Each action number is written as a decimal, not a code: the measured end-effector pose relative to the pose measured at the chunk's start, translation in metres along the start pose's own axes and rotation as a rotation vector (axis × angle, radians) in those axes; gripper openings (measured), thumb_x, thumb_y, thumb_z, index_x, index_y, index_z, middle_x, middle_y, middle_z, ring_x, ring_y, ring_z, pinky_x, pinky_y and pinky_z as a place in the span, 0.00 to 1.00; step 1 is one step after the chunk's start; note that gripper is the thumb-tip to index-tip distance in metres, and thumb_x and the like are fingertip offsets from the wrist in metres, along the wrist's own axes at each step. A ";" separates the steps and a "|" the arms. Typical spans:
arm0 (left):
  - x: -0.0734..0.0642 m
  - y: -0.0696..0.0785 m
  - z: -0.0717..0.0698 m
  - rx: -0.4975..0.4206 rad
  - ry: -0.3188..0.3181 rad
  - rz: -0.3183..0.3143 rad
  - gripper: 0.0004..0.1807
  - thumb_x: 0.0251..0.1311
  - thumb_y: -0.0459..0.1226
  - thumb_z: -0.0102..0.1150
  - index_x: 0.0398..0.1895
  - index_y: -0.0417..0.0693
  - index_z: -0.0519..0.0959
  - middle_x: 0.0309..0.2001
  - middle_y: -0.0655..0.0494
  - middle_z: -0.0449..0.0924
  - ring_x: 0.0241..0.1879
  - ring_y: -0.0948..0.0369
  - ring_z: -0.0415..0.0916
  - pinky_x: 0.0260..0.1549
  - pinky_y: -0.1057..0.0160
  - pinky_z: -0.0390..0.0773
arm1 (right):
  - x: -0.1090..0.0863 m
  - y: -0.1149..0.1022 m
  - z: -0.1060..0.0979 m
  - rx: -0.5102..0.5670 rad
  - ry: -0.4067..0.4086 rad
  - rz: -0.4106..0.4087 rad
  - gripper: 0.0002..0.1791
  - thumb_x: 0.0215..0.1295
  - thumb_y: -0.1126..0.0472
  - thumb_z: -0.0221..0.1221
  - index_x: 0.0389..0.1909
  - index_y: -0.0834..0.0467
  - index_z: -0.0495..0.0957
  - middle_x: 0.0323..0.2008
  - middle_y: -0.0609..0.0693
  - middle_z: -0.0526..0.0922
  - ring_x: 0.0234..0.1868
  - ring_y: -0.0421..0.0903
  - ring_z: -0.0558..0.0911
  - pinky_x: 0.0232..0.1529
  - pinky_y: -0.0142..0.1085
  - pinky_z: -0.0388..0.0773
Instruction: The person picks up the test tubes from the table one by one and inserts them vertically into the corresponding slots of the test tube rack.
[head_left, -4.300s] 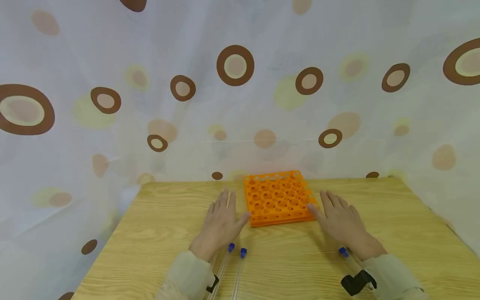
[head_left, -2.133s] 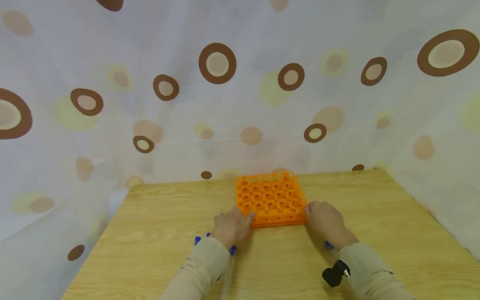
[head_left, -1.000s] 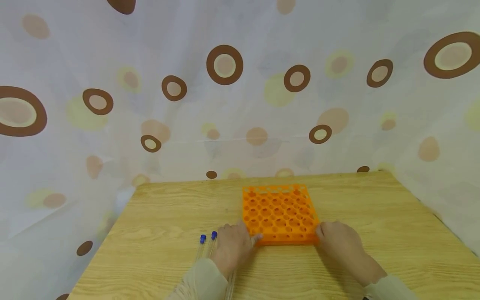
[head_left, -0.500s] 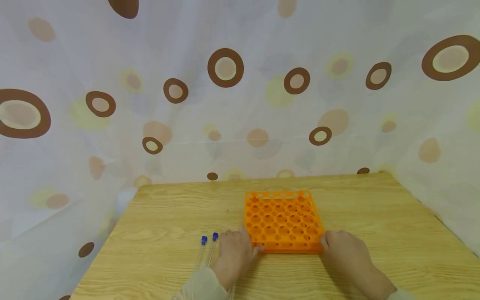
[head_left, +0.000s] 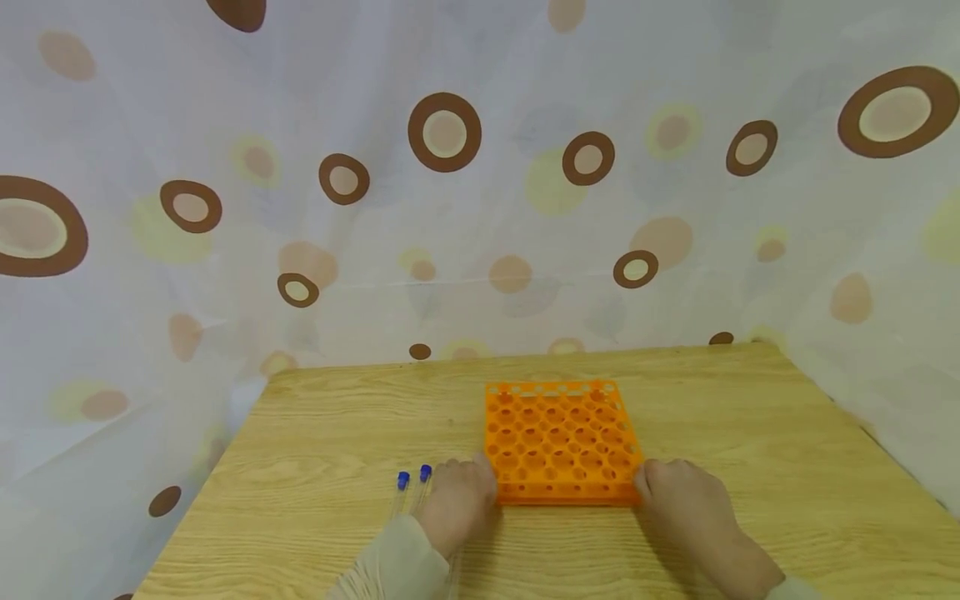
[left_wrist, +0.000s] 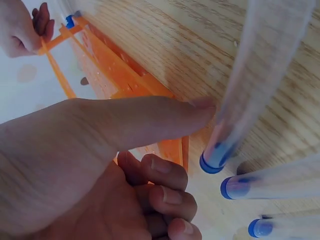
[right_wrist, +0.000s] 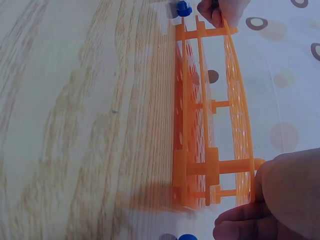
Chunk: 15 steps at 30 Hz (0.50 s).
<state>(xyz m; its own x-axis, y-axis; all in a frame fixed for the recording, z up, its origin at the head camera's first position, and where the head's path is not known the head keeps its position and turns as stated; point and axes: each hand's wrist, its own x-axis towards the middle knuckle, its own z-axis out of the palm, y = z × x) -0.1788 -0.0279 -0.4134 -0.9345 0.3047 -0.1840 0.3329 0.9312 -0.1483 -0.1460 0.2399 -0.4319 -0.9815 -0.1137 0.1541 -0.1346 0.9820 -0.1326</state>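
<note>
The orange test tube rack rests on the wooden table in the head view, rows of round holes facing up. At its near left corner is my left hand. In the left wrist view the thumb is straight and the fingers curl loosely, with nothing between them and the palm. My right hand grips the near right corner; the right wrist view has its fingers at the top plate's end. Several clear tubes with blue caps, among them a test tube, lie by my left hand.
A tabletop of pale wood reaches back to a hanging curtain with brown and yellow circles. Another blue cap shows near my right hand, mostly hidden in the head view.
Both hands, first straight beside the rack, took hold of its near corners. The rack came nearer and squared up. Just now my left thumb has left its front face.
</note>
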 end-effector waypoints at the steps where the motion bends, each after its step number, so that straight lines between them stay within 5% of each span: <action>1: 0.001 0.000 -0.001 0.007 -0.012 -0.001 0.14 0.64 0.41 0.60 0.37 0.42 0.68 0.27 0.51 0.76 0.27 0.56 0.73 0.32 0.58 0.77 | 0.000 0.000 -0.001 -0.002 0.005 0.000 0.16 0.66 0.64 0.53 0.17 0.52 0.68 0.15 0.46 0.68 0.18 0.43 0.68 0.15 0.38 0.68; 5: 0.001 0.001 0.001 0.021 0.032 0.022 0.11 0.64 0.38 0.60 0.36 0.42 0.67 0.25 0.52 0.77 0.25 0.58 0.72 0.29 0.60 0.76 | 0.000 0.002 -0.002 -0.012 0.024 0.000 0.15 0.65 0.64 0.54 0.17 0.53 0.68 0.15 0.47 0.68 0.17 0.43 0.69 0.15 0.39 0.69; 9: -0.003 -0.004 0.005 -0.100 0.127 0.076 0.08 0.64 0.33 0.58 0.32 0.43 0.69 0.23 0.52 0.75 0.21 0.57 0.70 0.22 0.60 0.73 | -0.003 0.002 -0.003 -0.062 0.026 -0.020 0.14 0.60 0.64 0.57 0.17 0.52 0.68 0.15 0.46 0.69 0.17 0.44 0.70 0.14 0.39 0.70; 11: -0.005 -0.008 0.007 -0.208 0.121 0.083 0.07 0.63 0.34 0.59 0.31 0.43 0.70 0.23 0.51 0.75 0.22 0.56 0.70 0.22 0.58 0.72 | -0.006 0.001 -0.003 -0.086 0.016 -0.030 0.13 0.57 0.64 0.59 0.17 0.51 0.68 0.16 0.46 0.70 0.17 0.44 0.71 0.14 0.38 0.70; 15: -0.008 -0.016 0.010 -0.247 0.106 0.091 0.16 0.61 0.46 0.64 0.33 0.44 0.72 0.27 0.50 0.77 0.27 0.55 0.71 0.30 0.55 0.75 | -0.010 -0.003 -0.003 -0.068 -0.015 -0.014 0.13 0.59 0.63 0.58 0.17 0.52 0.69 0.16 0.47 0.70 0.18 0.44 0.71 0.15 0.39 0.72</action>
<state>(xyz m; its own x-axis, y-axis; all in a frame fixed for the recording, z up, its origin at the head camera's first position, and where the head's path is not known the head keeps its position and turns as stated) -0.1757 -0.0474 -0.4195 -0.9144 0.3965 -0.0816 0.3873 0.9156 0.1078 -0.1351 0.2389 -0.4299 -0.9815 -0.1294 0.1408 -0.1394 0.9882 -0.0634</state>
